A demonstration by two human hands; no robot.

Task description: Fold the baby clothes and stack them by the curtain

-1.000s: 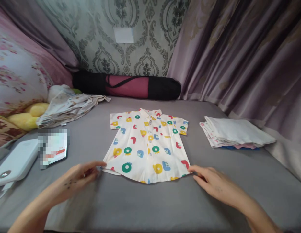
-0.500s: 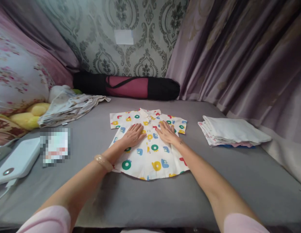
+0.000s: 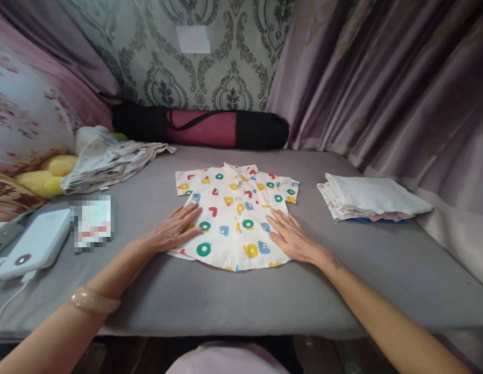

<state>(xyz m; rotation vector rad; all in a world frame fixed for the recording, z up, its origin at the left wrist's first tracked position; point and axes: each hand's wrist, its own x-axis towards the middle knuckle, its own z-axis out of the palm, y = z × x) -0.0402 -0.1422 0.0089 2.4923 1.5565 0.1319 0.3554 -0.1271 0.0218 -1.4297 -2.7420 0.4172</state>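
Observation:
A small white short-sleeved shirt (image 3: 229,234) with colourful letter prints lies spread flat, front side up, its collar (image 3: 240,172) pointing away from me. My left hand (image 3: 177,228) rests open on its left side edge, palm down with fingers stretched. On the opposite side edge my right hand (image 3: 291,236) lies flat too, fingers spread over the cloth. Neither hand grips anything. A pale bangle (image 3: 93,301) circles my left forearm.
Folded cloths (image 3: 374,196) are stacked at the right. Along the back wall lies a black and maroon rolled bag (image 3: 202,127). A white power bank (image 3: 34,244) with a cable, a blurred packet (image 3: 93,223) and crumpled clothes (image 3: 112,161) are at the left.
Both hands have slid outward and toward me, from the shirt's chest to its side edges. The camera view has tilted slightly down. The shirt stays spread flat.

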